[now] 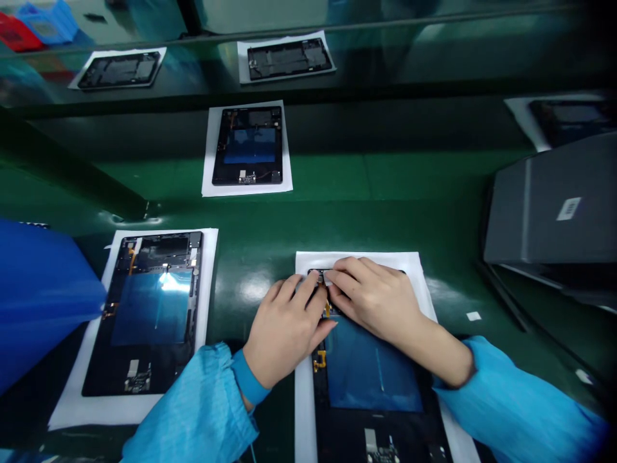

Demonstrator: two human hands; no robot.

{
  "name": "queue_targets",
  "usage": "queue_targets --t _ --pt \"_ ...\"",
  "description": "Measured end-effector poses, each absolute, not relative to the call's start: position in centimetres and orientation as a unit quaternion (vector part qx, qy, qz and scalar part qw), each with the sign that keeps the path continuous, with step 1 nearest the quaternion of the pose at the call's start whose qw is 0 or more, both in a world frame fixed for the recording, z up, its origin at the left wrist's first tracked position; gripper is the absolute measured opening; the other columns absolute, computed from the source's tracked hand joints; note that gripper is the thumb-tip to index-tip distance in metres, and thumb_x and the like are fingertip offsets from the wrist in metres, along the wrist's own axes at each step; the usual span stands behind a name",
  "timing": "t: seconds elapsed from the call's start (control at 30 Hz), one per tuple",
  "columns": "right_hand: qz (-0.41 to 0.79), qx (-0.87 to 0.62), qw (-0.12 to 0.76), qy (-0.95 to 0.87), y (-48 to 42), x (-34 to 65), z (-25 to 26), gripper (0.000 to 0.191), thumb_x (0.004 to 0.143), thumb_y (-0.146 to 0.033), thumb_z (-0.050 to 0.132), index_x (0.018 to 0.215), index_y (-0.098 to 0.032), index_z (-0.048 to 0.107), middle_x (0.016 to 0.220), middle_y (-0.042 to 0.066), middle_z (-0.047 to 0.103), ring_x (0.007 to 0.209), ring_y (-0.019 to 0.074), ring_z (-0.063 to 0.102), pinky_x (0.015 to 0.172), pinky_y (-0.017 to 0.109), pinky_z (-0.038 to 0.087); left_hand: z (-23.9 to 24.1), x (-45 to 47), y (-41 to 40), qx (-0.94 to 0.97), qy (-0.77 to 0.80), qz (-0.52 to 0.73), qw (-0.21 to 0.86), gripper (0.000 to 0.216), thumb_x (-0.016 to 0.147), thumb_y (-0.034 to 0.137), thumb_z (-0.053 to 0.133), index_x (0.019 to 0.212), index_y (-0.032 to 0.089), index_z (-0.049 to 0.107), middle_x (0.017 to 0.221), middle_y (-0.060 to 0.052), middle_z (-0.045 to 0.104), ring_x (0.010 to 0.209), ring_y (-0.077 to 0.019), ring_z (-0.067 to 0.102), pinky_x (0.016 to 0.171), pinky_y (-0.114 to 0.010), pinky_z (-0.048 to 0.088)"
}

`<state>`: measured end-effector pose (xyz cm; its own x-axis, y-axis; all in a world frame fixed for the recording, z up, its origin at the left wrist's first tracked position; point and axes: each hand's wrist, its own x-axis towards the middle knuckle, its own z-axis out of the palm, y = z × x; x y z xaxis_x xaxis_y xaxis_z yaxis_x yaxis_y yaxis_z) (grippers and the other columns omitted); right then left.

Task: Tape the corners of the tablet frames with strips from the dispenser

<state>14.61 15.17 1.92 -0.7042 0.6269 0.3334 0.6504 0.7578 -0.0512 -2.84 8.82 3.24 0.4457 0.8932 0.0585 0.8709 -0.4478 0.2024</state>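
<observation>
An opened tablet (380, 424) lies on a white sheet (304, 411) in front of me, its blue-filmed battery (371, 366) and orange flex cables exposed. My left hand (286, 328) has bent fingers pressed at the tablet's upper left corner, beside a small metallic part (320, 278). Whatever its fingertips hold there is hidden. From the right, my right hand (376, 296) reaches over the top edge, thumb and fingers pinched at a small pale piece (328, 278) in that same corner. The fingertips of both hands nearly meet. A blue band circles my left wrist.
Another opened tablet (149, 308) lies on a sheet to the left, and one more (248, 145) sits farther back. Tablet shells (289, 59) rest along the rear ledge. A blue object (43, 302) juts in at left; a grey box (554, 206) stands at right.
</observation>
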Motion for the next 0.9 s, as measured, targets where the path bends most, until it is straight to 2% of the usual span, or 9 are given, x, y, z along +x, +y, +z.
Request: queue_targets --t 0.13,0.27,0.37,0.47,0.6,0.7,0.83,0.9 --pt "-0.051 -0.343 0.112 -0.931 14.8 14.0 2.7 0.015 0.086 -0.014 0.052 0.084 -0.015 0.067 0.086 0.005 0.063 0.07 0.0175 0.053 0.059 0.031 0.036 3.3 -2.8 8.9 0.842 0.526 0.088 0.085 0.043 0.089 0.041 0.056 0.121 0.012 0.053 0.132 -0.013 0.054 0.116 -0.0286 0.051 0.093 -0.042 0.045" --pt "-0.064 -0.346 0.057 -0.934 14.2 12.9 3.4 0.012 0.079 -0.007 0.055 0.079 -0.013 0.066 0.078 0.006 0.058 0.068 0.0202 0.053 0.059 0.033 0.038 3.2 -2.9 8.9 0.834 0.532 0.095 0.107 0.047 0.089 0.04 0.056 0.126 0.012 0.049 0.132 -0.013 0.053 0.117 -0.0279 0.05 0.096 -0.042 0.042" --pt "-0.062 -0.323 0.034 -0.944 13.7 13.1 3.5 0.015 0.077 -0.006 0.055 0.085 -0.01 0.067 0.089 0.01 0.061 0.076 0.023 0.055 0.065 0.034 0.043 3.1 -2.9 9.0 0.832 0.536 0.092 0.111 0.051 0.089 0.041 0.056 0.13 0.012 0.046 0.133 -0.012 0.052 0.118 -0.0278 0.048 0.097 -0.042 0.04" --pt "-0.022 -0.295 0.037 -0.954 13.9 14.8 3.9 0.025 0.079 -0.008 0.054 0.102 -0.01 0.065 0.108 0.011 0.061 0.09 0.0247 0.056 0.074 0.035 0.046 3.1 -2.9 8.9 0.83 0.541 0.081 0.108 0.052 0.09 0.044 0.054 0.132 0.014 0.045 0.133 -0.012 0.051 0.118 -0.0275 0.047 0.096 -0.042 0.04" --pt "0.054 -0.25 0.102 -0.961 16.6 15.9 5.7 0.021 0.09 -0.017 0.046 0.097 -0.017 0.065 0.101 0.005 0.065 0.087 0.0185 0.059 0.074 0.029 0.046 3.3 -2.8 8.5 0.831 0.542 0.07 0.103 0.054 0.09 0.05 0.052 0.132 0.017 0.046 0.134 -0.01 0.049 0.116 -0.0281 0.045 0.096 -0.044 0.038" --pt "-0.016 -0.278 0.134 -0.951 20.5 12.2 7.0 0.023 0.094 -0.025 0.044 0.097 -0.017 0.065 0.098 0.006 0.065 0.083 0.0201 0.059 0.066 0.031 0.043 3.3 -2.8 8.3 0.833 0.542 0.066 0.094 0.056 0.089 0.052 0.052 0.132 0.017 0.046 0.133 -0.009 0.049 0.116 -0.0269 0.044 0.096 -0.042 0.038" --pt "-0.065 -0.304 0.027 -0.95 26.0 2.7 6.7 0.024 0.091 -0.026 0.05 0.101 -0.01 0.064 0.103 0.015 0.062 0.092 0.0272 0.057 0.062 0.032 0.04 3.1 -3.0 7.9 0.833 0.545 0.064 0.07 0.056 0.089 0.053 0.051 0.133 0.017 0.046 0.133 -0.01 0.048 0.117 -0.0263 0.044 0.095 -0.041 0.039" --pt "-0.059 -0.287 0.004 -0.956 28.2 -1.7 5.9 0.022 0.089 -0.019 0.049 0.102 -0.008 0.065 0.105 0.017 0.062 0.091 0.0265 0.058 0.063 0.031 0.039 2.9 -3.1 7.8 0.832 0.547 0.07 0.06 0.056 0.089 0.053 0.051 0.132 0.017 0.047 0.133 -0.01 0.048 0.115 -0.0261 0.045 0.095 -0.041 0.04"
